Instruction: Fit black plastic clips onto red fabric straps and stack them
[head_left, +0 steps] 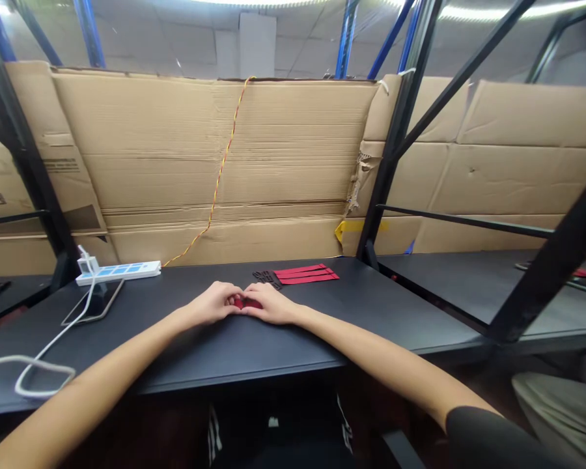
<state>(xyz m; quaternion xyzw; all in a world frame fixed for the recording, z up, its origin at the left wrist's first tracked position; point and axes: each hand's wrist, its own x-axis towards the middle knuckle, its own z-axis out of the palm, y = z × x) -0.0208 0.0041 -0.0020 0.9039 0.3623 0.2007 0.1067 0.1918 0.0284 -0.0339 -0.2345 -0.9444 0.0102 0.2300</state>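
Observation:
Above the dark tabletop (176, 352), my left hand (217, 303) and my right hand (273, 305) meet, fingers bent and thumbs almost touching. Between them they pinch a small red strip (252, 303) with a dark part in its middle. Most of it is hidden by my fingers. Just behind my right hand lie several flat red strips (306, 274) side by side, with dark gaps between them. At their left end sit several black openwork pieces (267, 279) that look like buckles; their exact kind is hard to make out.
At the left are a white power strip (127, 271) with a plugged-in charger, a phone-like device (97, 303) and a loose white cable (46, 393). A cardboard wall (176, 163) closes the back, with a twisted yellow-red cord (221, 172). Black metal posts (388, 156) flank the table.

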